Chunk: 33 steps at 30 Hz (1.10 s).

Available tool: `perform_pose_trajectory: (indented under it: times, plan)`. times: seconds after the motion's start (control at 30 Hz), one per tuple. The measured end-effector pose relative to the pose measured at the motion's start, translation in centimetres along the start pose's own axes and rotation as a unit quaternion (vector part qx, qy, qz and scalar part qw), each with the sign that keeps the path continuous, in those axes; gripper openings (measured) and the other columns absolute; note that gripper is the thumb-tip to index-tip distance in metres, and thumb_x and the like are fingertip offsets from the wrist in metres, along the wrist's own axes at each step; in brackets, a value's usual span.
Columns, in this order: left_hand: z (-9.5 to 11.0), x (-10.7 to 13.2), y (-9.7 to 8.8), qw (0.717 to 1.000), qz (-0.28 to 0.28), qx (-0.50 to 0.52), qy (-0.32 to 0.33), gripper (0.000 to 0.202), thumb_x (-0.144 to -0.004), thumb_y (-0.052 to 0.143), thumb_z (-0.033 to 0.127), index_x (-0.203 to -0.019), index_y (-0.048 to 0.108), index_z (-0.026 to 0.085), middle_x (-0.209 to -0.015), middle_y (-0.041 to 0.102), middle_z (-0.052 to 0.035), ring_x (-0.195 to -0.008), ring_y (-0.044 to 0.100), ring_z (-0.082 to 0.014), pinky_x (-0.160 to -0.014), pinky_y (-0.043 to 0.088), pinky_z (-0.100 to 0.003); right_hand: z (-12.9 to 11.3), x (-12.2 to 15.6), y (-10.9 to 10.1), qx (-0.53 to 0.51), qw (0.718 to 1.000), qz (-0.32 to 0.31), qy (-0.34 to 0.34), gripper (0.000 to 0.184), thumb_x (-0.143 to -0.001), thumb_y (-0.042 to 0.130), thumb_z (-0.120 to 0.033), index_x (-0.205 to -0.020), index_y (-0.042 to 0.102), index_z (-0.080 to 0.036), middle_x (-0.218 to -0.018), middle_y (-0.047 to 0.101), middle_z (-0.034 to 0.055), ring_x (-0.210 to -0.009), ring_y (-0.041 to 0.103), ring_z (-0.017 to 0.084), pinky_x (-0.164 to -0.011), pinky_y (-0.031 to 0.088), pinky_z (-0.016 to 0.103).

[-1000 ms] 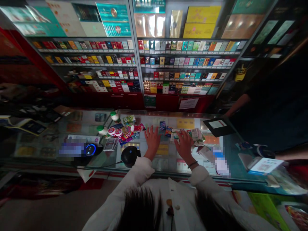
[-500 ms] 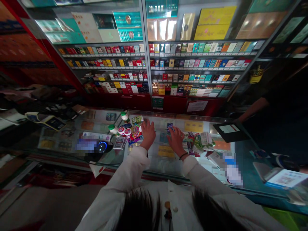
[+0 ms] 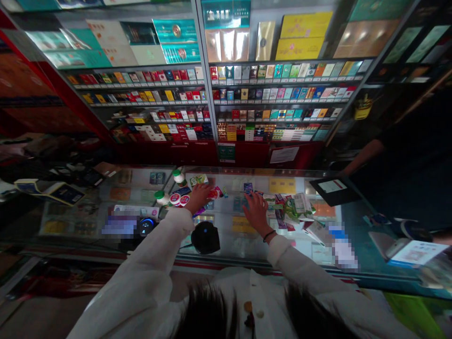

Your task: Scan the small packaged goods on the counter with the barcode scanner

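Observation:
My left hand (image 3: 199,198) lies over a pile of small sweets packs, its fingers stretched out over the pile. Beside it sit two round tubs with pink-and-white lids (image 3: 180,199) and two white bottles with green caps (image 3: 179,177). A green-and-white pack (image 3: 199,179) is just beyond its fingers, and a red packet (image 3: 214,193) shows to their right. With fingers spread, my right hand (image 3: 257,212) rests on the glass counter. Its fingertips are at a small blue-purple pack (image 3: 248,187); whether they touch it I cannot tell.
Green and purple packets (image 3: 293,207) lie right of my right hand. A black object with a blue dot (image 3: 205,238) stands near the front edge. A black folder (image 3: 334,189) lies near another person's arm (image 3: 365,155). Cigarette shelves (image 3: 275,101) rise behind the glass counter (image 3: 226,240).
My left hand has moved left across the pile, uncovering the red packet. The black object with a blue dot now shows near the front edge. My right hand stays by the blue-purple pack.

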State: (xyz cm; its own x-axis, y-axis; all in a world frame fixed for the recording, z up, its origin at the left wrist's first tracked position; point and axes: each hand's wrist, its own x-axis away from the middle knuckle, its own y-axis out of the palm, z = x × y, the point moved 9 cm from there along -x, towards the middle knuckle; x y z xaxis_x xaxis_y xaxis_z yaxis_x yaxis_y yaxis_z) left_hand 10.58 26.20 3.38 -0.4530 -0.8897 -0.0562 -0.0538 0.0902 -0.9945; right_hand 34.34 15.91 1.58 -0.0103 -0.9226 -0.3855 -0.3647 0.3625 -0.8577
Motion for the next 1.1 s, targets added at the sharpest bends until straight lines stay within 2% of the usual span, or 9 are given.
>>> perform_pose_trajectory:
  times: [0.23,0.33,0.43,0.53,0.63,0.7,0.77,0.9,1.1]
  plan:
    - [0.4,-0.1,0.6,1.000,0.008,-0.017,0.012,0.032,-0.087,0.062,0.018,-0.117,0.072,0.013,-0.118,0.073,-0.0192,-0.122,0.061,-0.0347,-0.113,0.037,-0.051,-1.0,-0.1,0.0,0.013,1.000,0.005,-0.001,0.046,-0.099,0.053,-0.032,-0.145,0.056,-0.026,-0.154,0.051,0.0117,-0.142,0.037,0.031,-0.116,0.021,0.051]
    - [0.6,-0.3,0.4,0.999,0.011,-0.018,0.025,0.031,-0.087,0.056,0.013,-0.113,0.074,0.015,-0.114,0.075,-0.0178,-0.122,0.061,-0.0328,-0.116,0.034,-0.052,-1.2,0.1,-0.3,0.027,1.000,0.000,0.000,0.047,-0.098,0.054,-0.032,-0.145,0.056,-0.027,-0.154,0.051,0.0114,-0.142,0.037,0.030,-0.116,0.022,0.050]
    - [1.6,-0.2,-1.1,0.998,0.031,-0.011,0.047,0.038,-0.087,0.055,0.013,-0.120,0.073,0.021,-0.122,0.073,-0.0145,-0.130,0.057,-0.0306,-0.123,0.027,-0.053,-1.1,0.4,-0.8,0.032,0.999,-0.009,0.005,0.050,-0.099,0.054,-0.034,-0.149,0.053,-0.028,-0.157,0.049,0.0117,-0.145,0.035,0.031,-0.115,0.024,0.050]
    - [3.7,0.6,-4.4,0.994,0.079,0.008,0.075,0.041,-0.092,0.054,0.018,-0.131,0.068,0.024,-0.134,0.070,-0.0124,-0.140,0.050,-0.0306,-0.125,0.023,-0.054,-1.1,0.4,-2.0,0.031,0.999,-0.006,0.007,0.057,-0.098,0.055,-0.039,-0.154,0.047,-0.030,-0.160,0.044,0.0115,-0.145,0.034,0.033,-0.115,0.024,0.053]
    - [6.7,2.1,-8.1,0.985,0.120,0.046,0.111,0.047,-0.094,0.057,0.022,-0.139,0.063,0.031,-0.137,0.069,-0.0065,-0.141,0.049,-0.0282,-0.127,0.022,-0.052,-1.3,0.2,-4.0,0.031,0.999,0.007,0.004,0.066,-0.096,0.061,-0.044,-0.157,0.042,-0.034,-0.162,0.041,0.0105,-0.145,0.033,0.035,-0.114,0.024,0.056]
    - [8.8,3.3,-10.2,0.980,0.144,0.062,0.124,0.048,-0.095,0.059,0.023,-0.142,0.062,0.034,-0.138,0.069,-0.0038,-0.141,0.050,-0.0273,-0.128,0.021,-0.051,-1.5,0.1,-5.7,0.034,0.999,0.015,0.002,0.069,-0.094,0.065,-0.048,-0.157,0.042,-0.036,-0.163,0.041,0.0103,-0.145,0.033,0.036,-0.115,0.023,0.057]
    - [10.6,4.4,-11.6,0.977,0.157,0.075,0.125,0.045,-0.095,0.061,0.026,-0.139,0.063,0.035,-0.135,0.071,-0.0024,-0.139,0.052,-0.0271,-0.128,0.020,-0.052,-1.5,0.2,-7.3,0.039,0.999,0.023,-0.001,0.067,-0.093,0.066,-0.050,-0.155,0.045,-0.037,-0.162,0.041,0.0100,-0.146,0.033,0.036,-0.116,0.021,0.058]
    - [13.5,6.2,-12.5,0.971,0.185,0.113,0.098,0.041,-0.096,0.063,0.032,-0.137,0.065,0.035,-0.134,0.072,-0.0018,-0.136,0.054,-0.0270,-0.127,0.021,-0.054,-0.2,0.9,-9.6,0.033,0.999,0.037,-0.014,0.057,-0.093,0.066,-0.054,-0.146,0.056,-0.039,-0.163,0.040,0.0079,-0.145,0.035,0.036,-0.116,0.020,0.058]
    - [16.6,7.6,-11.3,0.956,0.217,0.193,0.045,0.045,-0.093,0.069,0.038,-0.138,0.063,0.037,-0.135,0.071,-0.0019,-0.135,0.055,-0.0270,-0.124,0.025,-0.055,3.0,1.8,-11.4,-0.004,0.998,0.012,-0.056,0.048,-0.091,0.068,-0.050,-0.137,0.064,-0.037,-0.155,0.053,0.0036,-0.145,0.037,0.034,-0.120,0.015,0.060]
